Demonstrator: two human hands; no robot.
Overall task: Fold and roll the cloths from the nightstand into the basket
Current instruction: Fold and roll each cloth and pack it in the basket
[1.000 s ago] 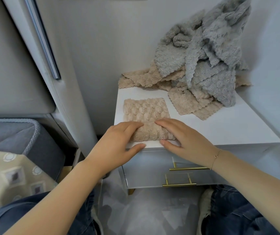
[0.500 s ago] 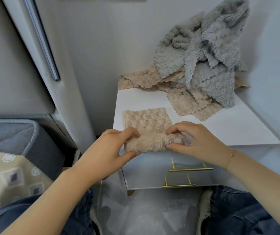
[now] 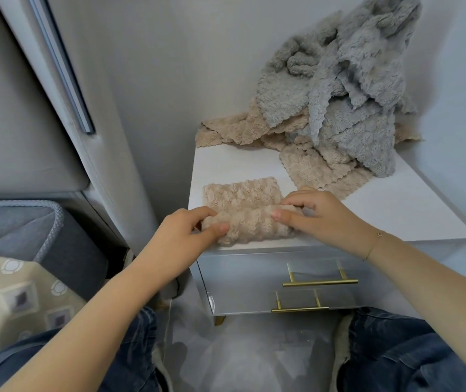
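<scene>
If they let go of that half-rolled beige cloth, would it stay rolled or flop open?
Probably it loosens: the beige cloth looks thick, fluffy and limp, and both the left hand and right hand grip the roll. Its bumpy pile may grip itself somewhat. Likely light and unbreakable.

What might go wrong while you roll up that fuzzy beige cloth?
The beige cloth is only part rolled, and it sits at the front edge of the nightstand. If the left hand or right hand loosens, the roll may spring open or drop to the floor. Rolling onward heads towards the loose pile of cloths, which might snag or get dragged along.
</scene>
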